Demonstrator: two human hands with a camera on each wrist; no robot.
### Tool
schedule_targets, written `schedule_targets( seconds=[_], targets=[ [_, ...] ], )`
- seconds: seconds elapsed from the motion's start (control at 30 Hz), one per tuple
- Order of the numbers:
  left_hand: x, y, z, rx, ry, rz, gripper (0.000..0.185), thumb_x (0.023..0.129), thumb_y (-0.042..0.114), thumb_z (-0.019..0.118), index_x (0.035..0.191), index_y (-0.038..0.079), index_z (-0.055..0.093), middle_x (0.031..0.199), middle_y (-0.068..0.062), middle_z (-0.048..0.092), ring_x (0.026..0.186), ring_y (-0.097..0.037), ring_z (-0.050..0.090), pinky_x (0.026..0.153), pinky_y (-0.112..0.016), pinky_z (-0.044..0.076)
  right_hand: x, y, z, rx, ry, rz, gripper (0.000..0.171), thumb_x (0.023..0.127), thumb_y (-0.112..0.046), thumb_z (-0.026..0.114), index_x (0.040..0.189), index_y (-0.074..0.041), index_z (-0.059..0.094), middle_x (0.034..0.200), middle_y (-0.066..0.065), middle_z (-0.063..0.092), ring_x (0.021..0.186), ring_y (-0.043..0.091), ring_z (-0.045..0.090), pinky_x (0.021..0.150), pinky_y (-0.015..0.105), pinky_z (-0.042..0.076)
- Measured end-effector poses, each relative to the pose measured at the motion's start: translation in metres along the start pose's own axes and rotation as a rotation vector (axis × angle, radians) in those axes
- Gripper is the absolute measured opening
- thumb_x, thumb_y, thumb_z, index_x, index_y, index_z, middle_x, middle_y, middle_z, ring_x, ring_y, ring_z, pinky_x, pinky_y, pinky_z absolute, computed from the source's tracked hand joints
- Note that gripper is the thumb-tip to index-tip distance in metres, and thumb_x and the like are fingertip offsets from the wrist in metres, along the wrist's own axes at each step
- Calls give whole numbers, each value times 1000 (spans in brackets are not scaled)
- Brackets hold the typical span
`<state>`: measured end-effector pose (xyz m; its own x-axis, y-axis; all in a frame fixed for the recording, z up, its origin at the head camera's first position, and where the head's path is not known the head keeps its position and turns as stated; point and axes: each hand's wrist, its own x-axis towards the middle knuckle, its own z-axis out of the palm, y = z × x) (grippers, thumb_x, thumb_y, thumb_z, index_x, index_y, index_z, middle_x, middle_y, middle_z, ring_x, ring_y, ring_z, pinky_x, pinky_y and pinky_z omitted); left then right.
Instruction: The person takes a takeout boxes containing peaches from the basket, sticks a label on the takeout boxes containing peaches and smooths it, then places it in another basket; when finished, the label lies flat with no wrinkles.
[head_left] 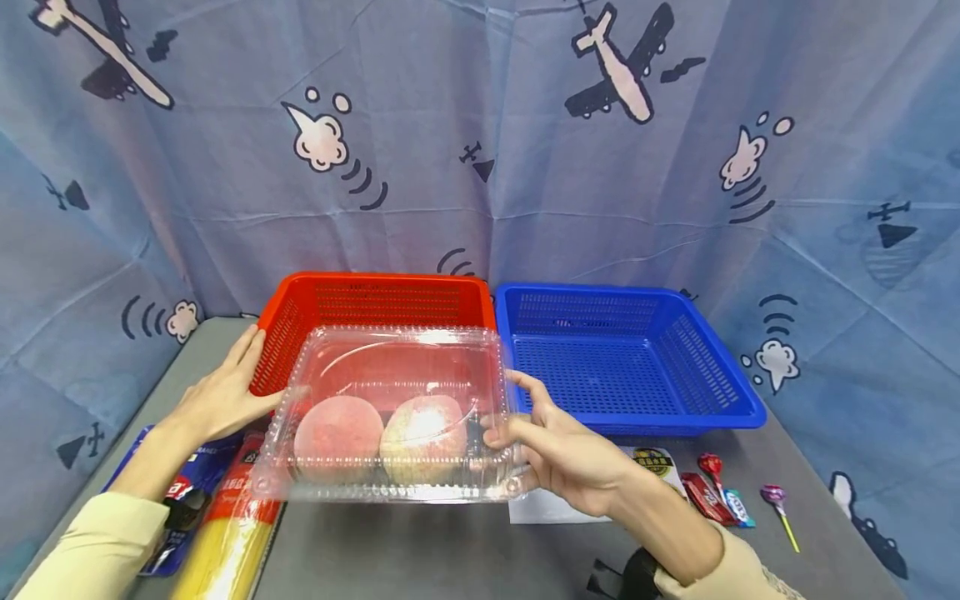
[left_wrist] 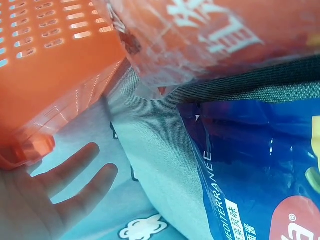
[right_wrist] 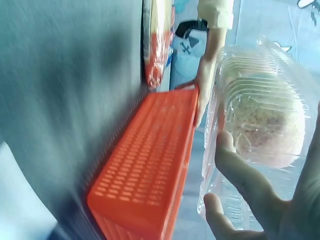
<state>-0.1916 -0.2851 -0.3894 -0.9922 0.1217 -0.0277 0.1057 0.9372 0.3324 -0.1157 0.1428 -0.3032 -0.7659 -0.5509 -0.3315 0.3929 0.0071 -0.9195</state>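
Held up nearest me, a clear plastic box (head_left: 408, 336) with a ridged rim hangs over the front edge of the red basket (head_left: 382, 277), two round, peach-like fruits (head_left: 339, 437) side by side inside. The right hand (head_left: 566, 454) grips its right side, thumb over the top. The left hand (head_left: 228, 396) has its fingers straight and spread against the basket's left rim; whether its thumb touches the box, I can't tell.

Behind everything hangs a blue cloth (head_left: 420, 150) printed with aeroplanes, and below it stretches the grey worktop (head_left: 375, 554). Towards its back right corner sits the blue basket (head_left: 675, 422), slotted floor showing; the red one stands towards the back left corner, much of its inside seen only through the box. Near the left edge lies a red-ended pack of long yellow noodles (head_left: 236, 521), just beside a blue pouch (head_left: 186, 504).

Under the right forearm is a white sheet (head_left: 555, 508). Towards the right edge are a red packet (head_left: 707, 500), a purple lollipop (head_left: 772, 495), a red lollipop (head_left: 710, 463) and a small blue-and-white packet (head_left: 738, 508).
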Motion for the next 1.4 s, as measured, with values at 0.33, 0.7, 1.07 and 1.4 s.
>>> schedule_targets(
  seconds=[0.33, 0.7, 1.07, 1.4],
  targets=[
    [1, 4, -1, 4, -6, -35, 117, 89, 77, 54, 165, 11, -4, 173, -17, -2, 132, -63, 43, 88, -77, 44, -20, 40, -1, -67, 26, 33, 87, 94, -13, 59, 157, -32, 2, 127, 10, 49, 102, 16, 58, 64, 22, 47],
    [-1, 5, -1, -1, -19, -62, 121, 86, 82, 52, 164, 10, -6, 173, -15, -7, 136, -64, 39, 89, -78, 43, -14, 75, 11, -31, 96, 88, 96, 85, -9, 68, 156, -30, 8, 151, 32, 22, 89, 18, 60, 56, 22, 47],
    [-1, 7, 0, 0, -20, -61, 121, 87, 82, 51, 164, 10, -7, 173, -15, -8, 137, -63, 38, 88, -78, 44, 2, 102, 7, 57, 67, 58, 96, 84, -3, 67, 152, -24, 2, 135, 23, 32, 94, 22, 68, 68, 38, 64],
    [1, 5, 1, 6, -18, -56, 120, 87, 80, 54, 164, 10, -6, 173, -15, -8, 131, -65, 43, 84, -75, 46, 12, 108, 3, -1, 107, 69, 94, 83, -3, 60, 154, -21, 1, 126, 17, 46, 93, 19, 66, 69, 34, 63]
  ],
)
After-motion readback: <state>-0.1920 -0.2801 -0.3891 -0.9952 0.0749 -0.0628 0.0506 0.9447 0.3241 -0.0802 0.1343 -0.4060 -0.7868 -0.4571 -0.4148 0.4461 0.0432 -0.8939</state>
